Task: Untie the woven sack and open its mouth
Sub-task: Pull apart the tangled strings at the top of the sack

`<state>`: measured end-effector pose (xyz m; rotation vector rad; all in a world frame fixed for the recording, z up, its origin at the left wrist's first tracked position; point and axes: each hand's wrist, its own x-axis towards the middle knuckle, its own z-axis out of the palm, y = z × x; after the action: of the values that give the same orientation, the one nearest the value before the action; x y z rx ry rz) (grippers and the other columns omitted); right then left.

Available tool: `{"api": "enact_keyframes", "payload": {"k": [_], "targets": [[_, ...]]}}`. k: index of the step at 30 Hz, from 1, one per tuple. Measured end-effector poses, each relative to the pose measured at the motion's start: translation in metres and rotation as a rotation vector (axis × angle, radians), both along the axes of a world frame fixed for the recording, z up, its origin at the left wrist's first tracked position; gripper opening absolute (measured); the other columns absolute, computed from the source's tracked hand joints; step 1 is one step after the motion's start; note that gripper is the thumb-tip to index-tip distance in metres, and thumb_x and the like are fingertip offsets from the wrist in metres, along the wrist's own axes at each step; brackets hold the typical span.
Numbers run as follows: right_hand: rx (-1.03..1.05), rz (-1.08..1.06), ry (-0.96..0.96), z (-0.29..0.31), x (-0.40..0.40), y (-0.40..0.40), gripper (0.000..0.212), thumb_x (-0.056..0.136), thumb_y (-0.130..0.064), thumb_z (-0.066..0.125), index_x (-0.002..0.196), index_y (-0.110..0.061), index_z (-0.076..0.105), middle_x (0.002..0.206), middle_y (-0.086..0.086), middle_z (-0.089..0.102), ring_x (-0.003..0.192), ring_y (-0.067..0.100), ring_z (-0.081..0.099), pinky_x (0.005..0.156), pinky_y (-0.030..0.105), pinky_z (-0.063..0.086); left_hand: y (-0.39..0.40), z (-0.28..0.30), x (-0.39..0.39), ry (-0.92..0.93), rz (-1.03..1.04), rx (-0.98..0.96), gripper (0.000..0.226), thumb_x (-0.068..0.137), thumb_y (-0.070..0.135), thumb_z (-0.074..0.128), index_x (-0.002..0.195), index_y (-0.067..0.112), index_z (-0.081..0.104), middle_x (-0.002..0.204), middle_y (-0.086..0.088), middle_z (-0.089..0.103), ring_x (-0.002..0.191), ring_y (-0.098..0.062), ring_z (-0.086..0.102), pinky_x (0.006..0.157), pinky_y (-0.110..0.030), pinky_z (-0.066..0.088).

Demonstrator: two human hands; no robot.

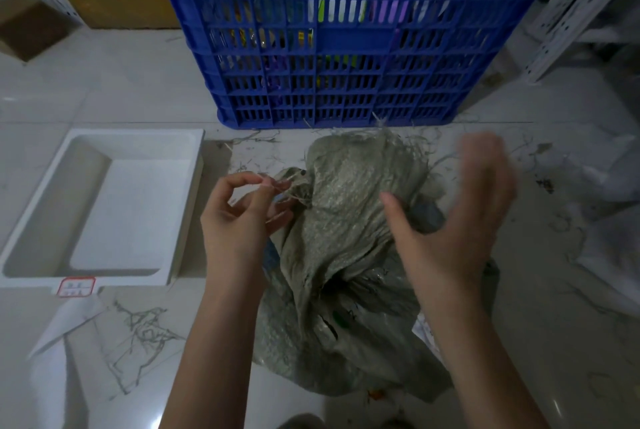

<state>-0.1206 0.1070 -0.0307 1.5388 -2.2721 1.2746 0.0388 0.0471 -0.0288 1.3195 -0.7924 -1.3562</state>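
Grey-green woven plastic sack (346, 255) lies crumpled on the pale tiled floor (138, 96), just in front of the blue slatted plastic crate (346, 47) and right of the white rectangular foam tray (194, 193). Long axis runs roughly from the near floor edge toward the crate; gathered neck and frayed mouth point away from the person, toward the crate's base

Step in hand, as judged: untying. Neck looks bunched and bound at its left side by a thin pale fibre tie (294, 191); mouth not yet open

Left hand (239, 220): thumb and forefinger closed in a fine pinch on strands of the tie, other fingers loosely curled, nothing else held

Right hand (453, 217): motion-blurred, fingers spread wide and slightly cupped over the sack's upper right side; thumb tip near or on the cloth, contact not resolvable. Grips nothing that I can make out

Next move, as judged: needs the cloth steadied with the right hand while the left draws the strand out of the knot; then both hands spread the rim apart

Loose grey fibre scraps (145, 331) litter the floor near the left forearm and around the mouth; white perforated shelf upright (575, 9) stands at the far right
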Motion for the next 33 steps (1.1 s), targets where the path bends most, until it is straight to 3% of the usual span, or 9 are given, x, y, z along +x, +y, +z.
{"api": "enact_keyframes", "payload": {"k": [2,4,8,13,17,22,25,27,33], "targets": [[0.059,0.295,0.192,0.001,0.008,-0.008,0.052,0.079,-0.033,0.063,0.126,-0.016,0.051,0.135,0.003,0.049,0.124,0.016,0.039,0.104,0.034,0.038,0.001,0.000,-0.002,-0.026,-0.020,0.009,0.022,0.089,0.006,0.057,0.073,0.021,0.057,0.082,-0.008,0.073,0.079,-0.030,0.071,0.060,-0.026,0.058],[0.100,0.451,0.204,-0.002,0.022,-0.017,0.039,0.080,-0.028,0.066,0.115,-0.012,0.064,0.117,0.003,0.066,0.107,0.016,0.055,0.093,0.027,0.047,0.002,0.000,-0.004,-0.015,-0.040,0.015,0.019,0.089,0.007,0.058,0.075,0.019,0.057,0.079,-0.007,0.073,0.075,-0.028,0.071,0.063,-0.029,0.058],[0.219,0.423,0.266,-0.016,0.039,-0.027,0.028,0.075,-0.030,0.071,0.098,-0.014,0.073,0.094,-0.001,0.071,0.089,0.022,0.061,0.075,0.034,0.045,0.004,0.001,-0.002,-0.005,-0.056,-0.007,0.010,0.089,0.006,0.058,0.081,0.011,0.057,0.068,-0.001,0.075,0.067,-0.020,0.073,0.057,-0.024,0.057],[0.258,0.339,0.256,-0.023,0.041,-0.032,0.018,0.080,-0.033,0.064,0.083,-0.019,0.076,0.078,-0.004,0.070,0.079,0.023,0.058,0.070,0.035,0.037,0.004,0.003,0.001,0.042,-0.066,0.043,0.009,0.088,0.009,0.060,0.081,0.014,0.061,0.068,0.002,0.076,0.066,-0.016,0.073,0.060,-0.024,0.060],[0.256,0.365,0.203,-0.019,0.042,-0.035,0.016,0.080,-0.032,0.064,0.085,-0.022,0.076,0.079,-0.007,0.070,0.079,0.020,0.059,0.071,0.031,0.031,0.003,0.008,0.005,0.034,-0.056,0.052,0.006,0.083,0.010,0.066,0.081,0.013,0.070,0.069,0.000,0.075,0.063,-0.014,0.072,0.063,-0.024,0.060],[0.208,0.457,0.046,0.010,0.047,-0.045,0.018,0.084,-0.036,0.060,0.084,-0.023,0.072,0.079,-0.010,0.067,0.077,0.011,0.056,0.072,0.027,0.034,-0.015,0.036,0.007,0.044,-0.073,-0.036,0.011,0.086,0.019,0.063,0.083,0.015,0.073,0.073,0.000,0.076,0.062,-0.014,0.071,0.056,-0.020,0.056],[0.145,0.514,-0.198,0.030,0.049,-0.054,0.014,0.087,-0.024,0.061,0.091,-0.017,0.072,0.083,-0.009,0.069,0.076,0.005,0.062,0.070,0.020,0.049,-0.027,0.057,0.006,0.040,-0.083,-0.108,0.017,0.090,0.022,0.059,0.082,0.013,0.071,0.072,0.000,0.072,0.057,-0.012,0.069,0.057,-0.021,0.057],[0.129,0.543,-0.403,0.041,0.050,-0.059,0.008,0.086,-0.020,0.064,0.090,-0.021,0.071,0.080,-0.017,0.066,0.079,0.002,0.061,0.068,0.010,0.050,-0.034,0.067,0.009,0.080,-0.056,-0.132,0.017,0.090,0.020,0.058,0.082,0.012,0.070,0.069,-0.001,0.070,0.055,-0.011,0.067,0.057,-0.020,0.056],[0.217,0.581,-0.548,0.041,0.067,-0.068,0.011,0.084,-0.013,0.065,0.087,-0.024,0.068,0.081,-0.017,0.065,0.079,0.001,0.062,0.069,0.011,0.052,-0.037,0.050,0.039,0.224,-0.018,0.047,0.010,0.087,0.021,0.062,0.083,0.012,0.064,0.064,0.004,0.071,0.055,-0.006,0.068,0.052,-0.017,0.054]]}}
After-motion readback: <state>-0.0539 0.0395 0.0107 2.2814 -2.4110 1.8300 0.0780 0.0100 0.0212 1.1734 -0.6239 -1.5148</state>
